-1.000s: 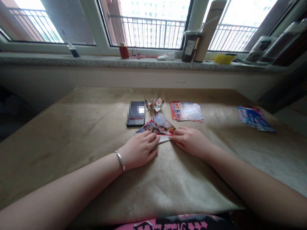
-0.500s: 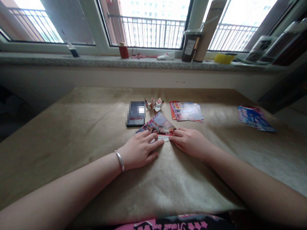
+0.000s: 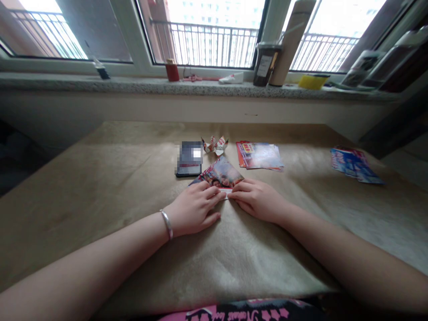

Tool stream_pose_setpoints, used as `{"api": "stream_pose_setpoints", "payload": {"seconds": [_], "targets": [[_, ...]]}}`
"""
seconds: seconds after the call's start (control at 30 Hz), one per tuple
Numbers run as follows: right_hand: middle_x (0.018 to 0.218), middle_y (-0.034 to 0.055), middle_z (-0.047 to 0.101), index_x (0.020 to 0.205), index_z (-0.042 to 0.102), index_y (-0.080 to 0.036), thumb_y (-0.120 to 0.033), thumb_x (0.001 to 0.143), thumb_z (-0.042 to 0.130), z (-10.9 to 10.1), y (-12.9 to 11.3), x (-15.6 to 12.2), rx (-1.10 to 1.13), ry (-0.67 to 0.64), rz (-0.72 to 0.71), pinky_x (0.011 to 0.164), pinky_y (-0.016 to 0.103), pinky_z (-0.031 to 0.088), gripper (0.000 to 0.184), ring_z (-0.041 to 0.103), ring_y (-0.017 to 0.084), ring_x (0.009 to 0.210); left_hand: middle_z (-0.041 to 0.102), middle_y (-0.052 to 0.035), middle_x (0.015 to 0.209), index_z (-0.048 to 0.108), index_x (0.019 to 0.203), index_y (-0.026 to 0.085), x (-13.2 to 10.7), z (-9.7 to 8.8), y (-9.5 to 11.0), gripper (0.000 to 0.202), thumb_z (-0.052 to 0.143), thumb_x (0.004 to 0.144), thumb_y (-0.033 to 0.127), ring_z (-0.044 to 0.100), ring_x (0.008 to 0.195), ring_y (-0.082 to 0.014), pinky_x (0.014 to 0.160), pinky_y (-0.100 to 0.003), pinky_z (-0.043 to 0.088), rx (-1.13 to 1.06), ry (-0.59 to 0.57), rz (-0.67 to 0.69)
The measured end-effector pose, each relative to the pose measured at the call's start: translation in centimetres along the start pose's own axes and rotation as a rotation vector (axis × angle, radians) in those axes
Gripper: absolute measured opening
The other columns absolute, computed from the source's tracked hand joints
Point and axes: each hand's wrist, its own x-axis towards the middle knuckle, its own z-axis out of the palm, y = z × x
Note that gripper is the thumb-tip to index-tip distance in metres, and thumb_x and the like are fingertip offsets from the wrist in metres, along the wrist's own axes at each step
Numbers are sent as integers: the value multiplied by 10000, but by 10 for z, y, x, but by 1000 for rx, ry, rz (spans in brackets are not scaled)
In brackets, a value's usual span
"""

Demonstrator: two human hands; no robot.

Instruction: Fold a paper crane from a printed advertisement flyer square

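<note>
A printed paper leaflet (image 3: 224,171), folded with its point away from me, lies flat on the table. A photo-like picture covers its upper face, and a white strip runs along its near edge. My left hand (image 3: 197,208) rests over the left corner, fingers spread and laid on the paper, thumb apart on the table. On the right corner is my right hand (image 3: 259,199), its fingers drawn together at the near edge; the thumb is mostly hidden. The two sets of fingertips almost meet near the middle of that edge.
Beyond the leaflet sit a blurred dark phone-like object (image 3: 189,159) and a folded paper shape (image 3: 215,146). A stack of colourful leaflets (image 3: 262,155) lies to their right, with blue leaflets (image 3: 356,165) farther right on the table (image 3: 133,156). A windowsill (image 3: 140,87) holds several containers.
My right hand has slid slightly left along the near edge, bringing its fingertips closer to my left ones. My left index finger has drawn back a little. The leaflet stays in place.
</note>
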Motion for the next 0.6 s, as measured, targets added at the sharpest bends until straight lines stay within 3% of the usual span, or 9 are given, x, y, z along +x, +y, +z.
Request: {"api": "stream_pose_setpoints", "payload": {"seconds": [0.2, 0.6], "targets": [[927, 62, 667, 1011, 689, -223, -170, 870, 474, -2, 4, -2, 70, -21, 14, 772, 304, 501, 262, 589, 168, 879, 554, -75, 1168, 447, 1315, 222, 0, -5, -1, 455, 444, 896, 400, 466, 983, -245, 871, -389, 418, -26, -8, 36], [962, 72, 656, 997, 672, -203, -167, 864, 447, -3, 5, -2, 10, -69, -9, 772, 311, 484, 264, 562, 181, 882, 553, -80, 1165, 472, 1292, 231, -2, -5, -4, 436, 463, 887, 392, 469, 985, -241, 870, -390, 423, -44, 5, 56]]}}
